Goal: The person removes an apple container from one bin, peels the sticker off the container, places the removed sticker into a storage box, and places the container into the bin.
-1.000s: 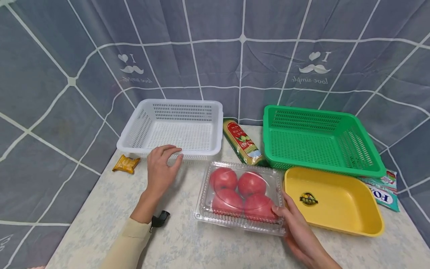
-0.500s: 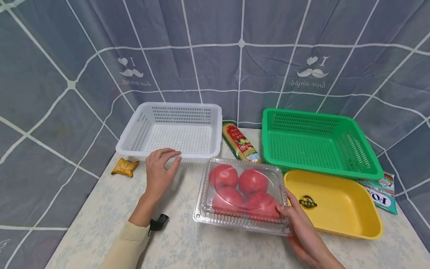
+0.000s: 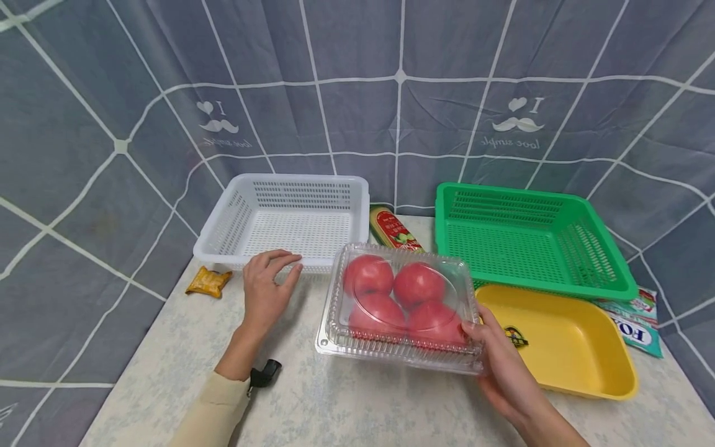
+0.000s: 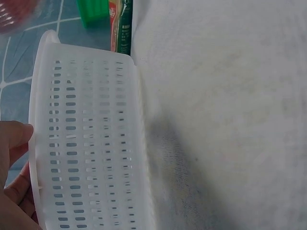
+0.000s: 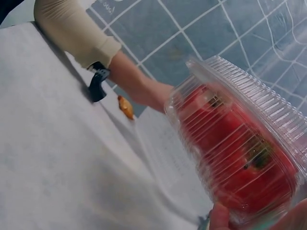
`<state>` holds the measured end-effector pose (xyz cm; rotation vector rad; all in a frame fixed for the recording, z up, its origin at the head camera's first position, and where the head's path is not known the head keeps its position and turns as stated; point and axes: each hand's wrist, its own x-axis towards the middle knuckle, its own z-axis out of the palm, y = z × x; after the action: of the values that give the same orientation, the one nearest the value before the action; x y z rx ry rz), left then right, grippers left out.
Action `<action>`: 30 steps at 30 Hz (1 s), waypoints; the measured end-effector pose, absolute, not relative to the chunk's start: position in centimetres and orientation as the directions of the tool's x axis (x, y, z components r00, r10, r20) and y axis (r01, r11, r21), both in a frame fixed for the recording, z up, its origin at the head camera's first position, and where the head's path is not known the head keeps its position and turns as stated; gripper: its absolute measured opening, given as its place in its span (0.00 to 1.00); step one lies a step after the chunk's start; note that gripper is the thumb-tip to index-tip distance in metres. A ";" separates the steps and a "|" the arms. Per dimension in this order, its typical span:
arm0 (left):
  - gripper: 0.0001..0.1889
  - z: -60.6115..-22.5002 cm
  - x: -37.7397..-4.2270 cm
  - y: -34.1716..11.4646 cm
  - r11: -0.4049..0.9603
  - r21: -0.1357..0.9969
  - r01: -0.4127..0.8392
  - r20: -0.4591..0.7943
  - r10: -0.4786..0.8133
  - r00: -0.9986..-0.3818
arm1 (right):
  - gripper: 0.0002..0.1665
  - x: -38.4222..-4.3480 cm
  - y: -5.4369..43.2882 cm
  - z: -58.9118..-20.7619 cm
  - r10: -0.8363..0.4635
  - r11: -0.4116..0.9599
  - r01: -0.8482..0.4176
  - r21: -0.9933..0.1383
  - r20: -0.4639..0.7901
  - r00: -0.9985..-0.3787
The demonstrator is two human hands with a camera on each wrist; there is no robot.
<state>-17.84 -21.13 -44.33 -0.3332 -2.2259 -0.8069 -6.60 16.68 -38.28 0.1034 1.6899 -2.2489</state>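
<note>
My right hand (image 3: 505,360) grips the right end of a clear plastic clamshell box (image 3: 329,329), thumb on top. Several red tomatoes (image 3: 368,274) sit inside it, and their green stems show through the ribbed side in the right wrist view. The box is held up over the table, slightly tilted, in front of the white basket. My left hand (image 3: 267,288) pinches the front rim of that white plastic basket (image 4: 86,139), its thumb outside and its fingers at the rim. Nothing lies in the basket.
A green basket (image 3: 611,264) stands at the back right, with a yellow tub (image 3: 564,347) before it. A teal packet (image 3: 639,326) lies beside the tub. Between the baskets is a green and red package (image 3: 391,226). A small orange-yellow packet (image 3: 209,282) lies left.
My right hand has raised the clamshell box of tomatoes toward the back and left, and it now covers more of the green and red package. My left hand stays at the white basket's rim.
</note>
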 end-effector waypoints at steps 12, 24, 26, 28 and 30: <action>0.09 -44.0 -18.0 -21.0 0.766 0.468 0.441 0.703 -0.021 -0.710 | 0.30 -9.6 15.7 -36.1 -0.281 -0.246 0.252 -0.936 -0.180 -0.943; 0.12 -44.5 -17.7 -21.3 0.770 0.459 0.444 0.718 -0.026 -0.696 | 0.38 -12.9 13.1 -35.2 -0.291 -0.289 0.319 -0.903 -0.235 -0.927; 0.13 -44.6 -17.7 -21.3 0.772 0.456 0.443 0.719 -0.026 -0.694 | 0.38 -13.5 12.6 -35.1 -0.299 -0.302 0.319 -0.898 -0.228 -0.927; 0.12 -44.6 -17.7 -21.3 0.783 0.443 0.435 0.719 -0.021 -0.695 | 0.37 -14.0 12.1 -35.0 -0.303 -0.317 0.313 -0.895 -0.217 -0.928; 0.11 -44.6 -17.8 -21.2 0.792 0.436 0.427 0.719 -0.022 -0.695 | 0.36 -14.6 11.5 -34.9 -0.311 -0.329 0.304 -0.894 -0.201 -0.929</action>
<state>-17.75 -21.22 -44.59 -0.2980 -2.2287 -0.7705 -14.57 11.50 -34.91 -0.0097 1.5399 -2.2930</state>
